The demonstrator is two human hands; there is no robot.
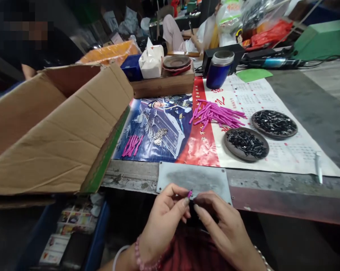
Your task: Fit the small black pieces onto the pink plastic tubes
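My left hand [165, 216] is closed in a pinch around a small magenta stick [189, 194], whose dark thin tip points up. Close beside it, my right hand [222, 227] has its thumb and fingertips drawn together; whatever they hold is too small or hidden to make out. Both hands are just over the front edge of the table, by a grey metal plate [191, 178]. Beyond lie a large pile of magenta sticks [217, 113], a smaller group of them [132, 145] and a heap of small silvery pieces [160, 136].
Two round dishes [234, 152] [288, 132] hold dark slender pieces. A white pen-like tool [318, 167] lies at the right. An open cardboard box [102, 109] fills the left side. Behind are a blue cup [219, 73] and a tissue pack [152, 62]. Two other people are in the background.
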